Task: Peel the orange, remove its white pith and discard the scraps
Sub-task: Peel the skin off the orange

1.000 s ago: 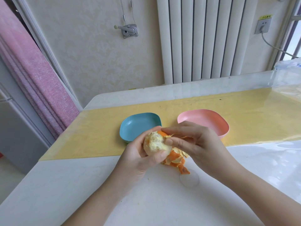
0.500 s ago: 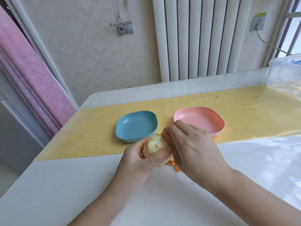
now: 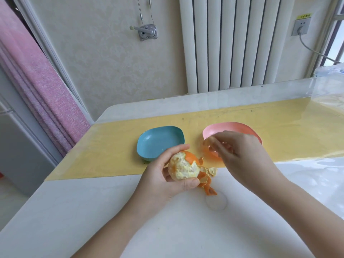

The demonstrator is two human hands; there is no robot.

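From the head camera, the left hand (image 3: pixel 163 175) grips a partly peeled orange (image 3: pixel 183 167) above the white desk (image 3: pixel 93 211), thumb under it and fingers curled behind. Most of the fruit facing the camera is bare, pale yellow and rough with white pith; a cap of orange rind remains at its top right, and a curling strip of peel (image 3: pixel 205 180) hangs from its right side toward the desk. The right hand (image 3: pixel 240 151), blurred, hovers over the near rim of the pink dish (image 3: pixel 232 127), fingers pinched on a small peel scrap (image 3: pixel 209 141). A blue dish (image 3: pixel 160 141) sits just beside the pink one on the yellow mat (image 3: pixel 288 127).
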